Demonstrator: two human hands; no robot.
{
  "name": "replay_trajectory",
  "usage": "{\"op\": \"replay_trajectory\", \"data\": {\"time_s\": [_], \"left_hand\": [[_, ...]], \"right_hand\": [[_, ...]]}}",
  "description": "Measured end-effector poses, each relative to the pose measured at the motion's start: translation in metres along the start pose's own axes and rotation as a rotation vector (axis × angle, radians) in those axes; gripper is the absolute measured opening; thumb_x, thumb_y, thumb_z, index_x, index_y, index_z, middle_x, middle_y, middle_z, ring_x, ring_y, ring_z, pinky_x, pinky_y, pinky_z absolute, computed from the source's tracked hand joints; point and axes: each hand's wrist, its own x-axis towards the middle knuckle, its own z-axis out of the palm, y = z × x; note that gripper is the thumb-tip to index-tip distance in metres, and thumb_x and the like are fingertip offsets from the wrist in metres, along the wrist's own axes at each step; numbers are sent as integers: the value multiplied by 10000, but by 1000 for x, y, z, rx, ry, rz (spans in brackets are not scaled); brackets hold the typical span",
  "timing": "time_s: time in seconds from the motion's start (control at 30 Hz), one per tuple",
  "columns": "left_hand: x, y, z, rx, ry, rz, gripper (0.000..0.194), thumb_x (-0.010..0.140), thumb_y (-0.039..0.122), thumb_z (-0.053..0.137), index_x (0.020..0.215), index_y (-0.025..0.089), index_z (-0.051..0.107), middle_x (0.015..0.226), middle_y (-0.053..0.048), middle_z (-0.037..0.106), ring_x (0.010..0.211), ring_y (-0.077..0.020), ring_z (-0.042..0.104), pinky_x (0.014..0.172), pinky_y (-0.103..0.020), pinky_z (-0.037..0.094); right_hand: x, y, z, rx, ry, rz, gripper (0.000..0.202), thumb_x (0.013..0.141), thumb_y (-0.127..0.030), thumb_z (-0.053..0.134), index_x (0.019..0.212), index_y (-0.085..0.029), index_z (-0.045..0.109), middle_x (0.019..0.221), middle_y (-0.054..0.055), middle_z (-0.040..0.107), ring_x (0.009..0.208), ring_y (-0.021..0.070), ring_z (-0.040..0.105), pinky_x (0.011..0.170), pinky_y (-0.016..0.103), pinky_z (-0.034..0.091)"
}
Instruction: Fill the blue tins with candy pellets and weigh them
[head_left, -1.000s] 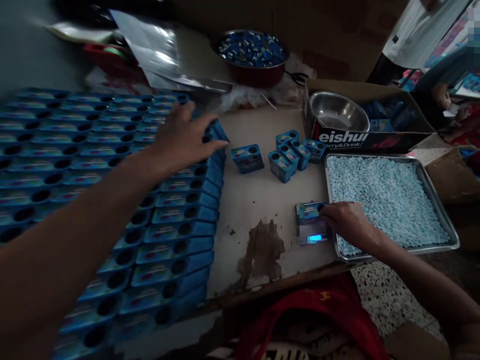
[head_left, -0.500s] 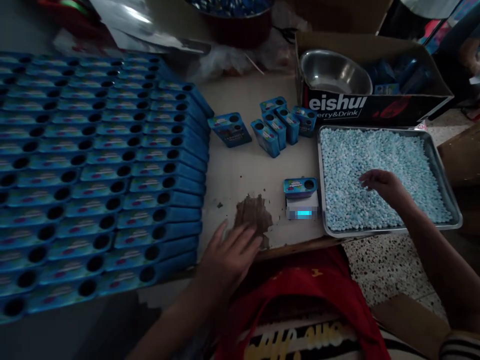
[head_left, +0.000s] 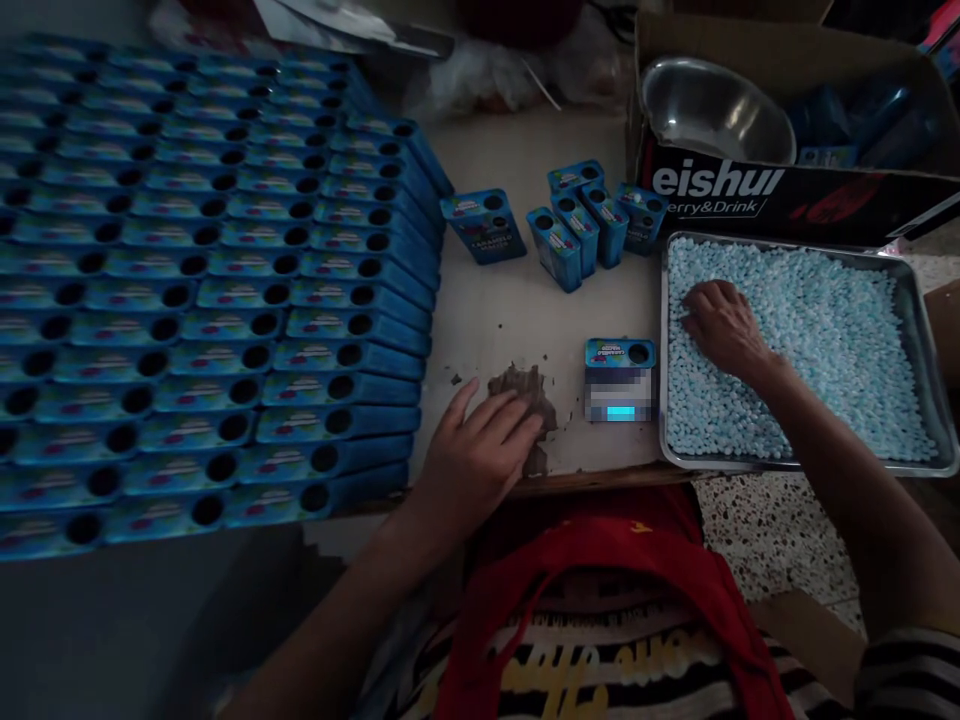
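Pale-blue pellets underlie the curled right hand, its hold indeterminable; the left hand lies spread. Apparent step: gathering; next move likely requires a measured pinch.

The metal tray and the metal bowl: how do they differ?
The tray is rectangular; the bowl is rounded. The tray holds pale blue pellets, with the right hand over them; no pellets show in the bowl. The tray lies in front of the cardboard box; the bowl is inside it. Both look silvery.
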Motion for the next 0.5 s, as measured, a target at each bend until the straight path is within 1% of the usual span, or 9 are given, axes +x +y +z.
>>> {"op": "replay_trajectory", "data": {"time_s": [0.07,0.13,0.2,0.23,0.3,0.37,0.4,0.43,0.5], "left_hand": [[-2,-2,-1,-30,-1,-29,308,1005,184,568,1180,288,798,1307,-92,812,1282,-336,741,1288,-651,433],[-2,-3,-3,-50,1,-48,292,1028,218,565,1181,293,801,1295,-89,819,1258,-337,753,1276,-648,448],[3,-1,-5,-78,11,-69,280,1041,245,574,1204,302,795,1274,-81,826,1236,-333,763,1269,-636,461],[9,0,-4,-100,22,-88,281,1040,252,589,1234,305,785,1270,-77,828,1229,-330,767,1265,-624,470],[26,4,1,-178,65,-154,327,1019,267,646,1331,299,741,1277,-75,825,1223,-319,771,1237,-578,512],[47,8,12,-326,129,-235,486,975,305,733,1454,271,653,1341,-90,803,1257,-305,762,1192,-516,565],[59,10,19,-415,156,-267,569,953,332,771,1494,254,612,1384,-103,784,1282,-300,753,1166,-485,587],[72,13,27,-503,165,-289,614,937,361,798,1503,240,593,1407,-112,772,1292,-296,750,1137,-460,606],[96,20,39,-636,142,-301,567,929,410,820,1429,221,630,1345,-114,792,1222,-292,777,1055,-423,642]], "right_hand": [[-12,-4,0,-81,-60,-12,357,1138,-345,421,1269,-157,696,1289,200,704,1269,382,548,1029,496,425],[-31,-7,-5,-104,-126,-4,340,1130,-360,447,1184,-161,717,1197,195,716,1171,366,583,958,468,436],[-51,-6,-13,-38,-166,54,296,1099,-373,507,1102,-174,726,1107,175,722,1031,322,618,851,413,437],[-59,-4,-17,38,-153,120,270,1077,-383,541,1060,-185,724,1047,154,721,945,291,621,795,385,423],[-73,1,-22,307,-36,336,256,1030,-434,603,963,-209,708,876,94,684,773,231,580,702,350,380],[-80,8,-25,592,115,550,356,1033,-530,550,873,-234,666,699,30,577,621,185,478,625,337,339],[-82,11,-27,746,156,623,411,1039,-573,495,841,-245,641,636,1,509,563,167,405,588,333,316],[-82,12,-27,913,168,666,443,1039,-599,447,818,-254,617,600,-25,453,525,152,326,552,327,288],[-82,10,-28,1293,179,679,400,1004,-586,465,793,-263,574,593,-56,414,508,128,198,501,303,225]]}}
